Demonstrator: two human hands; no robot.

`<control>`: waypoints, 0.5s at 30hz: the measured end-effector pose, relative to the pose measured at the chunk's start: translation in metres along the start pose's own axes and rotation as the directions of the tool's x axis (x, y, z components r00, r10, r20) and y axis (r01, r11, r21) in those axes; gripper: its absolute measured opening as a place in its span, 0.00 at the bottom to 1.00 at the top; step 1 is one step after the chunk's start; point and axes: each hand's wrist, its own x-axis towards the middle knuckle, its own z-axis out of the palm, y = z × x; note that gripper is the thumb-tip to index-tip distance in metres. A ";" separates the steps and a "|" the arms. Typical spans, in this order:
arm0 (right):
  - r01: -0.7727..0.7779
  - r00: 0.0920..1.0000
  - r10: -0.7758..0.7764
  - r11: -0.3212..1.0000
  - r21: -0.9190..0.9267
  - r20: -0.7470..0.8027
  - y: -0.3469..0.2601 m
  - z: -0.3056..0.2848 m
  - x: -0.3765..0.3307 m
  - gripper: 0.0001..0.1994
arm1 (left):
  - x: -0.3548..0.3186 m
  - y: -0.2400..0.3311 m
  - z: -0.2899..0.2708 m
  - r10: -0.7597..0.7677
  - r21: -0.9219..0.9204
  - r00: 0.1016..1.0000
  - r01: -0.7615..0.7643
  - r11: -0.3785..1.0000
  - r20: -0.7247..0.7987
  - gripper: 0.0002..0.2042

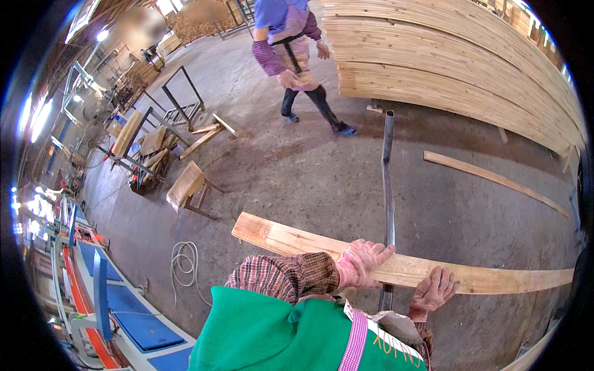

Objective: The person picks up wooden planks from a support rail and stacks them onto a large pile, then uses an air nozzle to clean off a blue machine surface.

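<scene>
The left grip (365, 263), in a pink work glove, lies over a long, flat, pale wooden plank (291, 238). Its fingers point right and bend a bit. I cannot tell if it is clamped on the plank. The right grip (435, 289), in a pink glove too, is near it on the right. Its fingers are long and a little apart on top of the plank. I cannot see if its thumb goes under, so I cannot tell if it is clamped. The plank is right under both grips and sticks out past them on each side. It lies across a dark metal bar (388, 198), which shows between the two grips.

Just behind the grips is a big green cloth (260, 328) on the person's body. Left of the left grip, a thin pale hose (185, 266) lies looped on the grey floor (297, 179). Farther left are blue flat panels (145, 331). Ahead and left of the grips is a small wooden stool (189, 185). Well ahead, a person in purple checked sleeves (291, 59) is in mid-step. Ahead and right is a huge stack of pale boards (458, 55).
</scene>
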 end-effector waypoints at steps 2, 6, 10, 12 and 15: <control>0.017 1.000 -0.018 1.000 -0.009 -0.022 0.002 0.004 -0.003 0.23 | -0.002 0.000 0.000 -0.008 0.005 1.000 0.008 1.000 -0.002 0.51; -0.035 0.998 0.033 0.998 0.042 0.060 0.006 0.001 -0.009 0.24 | -0.002 0.004 -0.006 -0.016 -0.033 1.000 0.016 0.999 0.000 0.50; -0.017 1.000 0.017 1.000 -0.008 -0.022 -0.003 -0.005 -0.005 0.23 | 0.005 -0.001 -0.001 0.041 -0.075 0.998 -0.044 0.996 -0.037 0.48; -0.022 0.998 0.025 0.999 0.048 -0.061 -0.001 0.000 -0.004 0.23 | 0.014 0.010 -0.021 0.038 -0.127 0.998 -0.033 0.991 0.044 0.46; -0.043 0.999 0.044 0.996 0.075 -0.009 -0.009 -0.012 0.007 0.23 | 0.011 0.009 -0.003 0.035 -0.072 0.997 -0.040 0.997 -0.066 0.43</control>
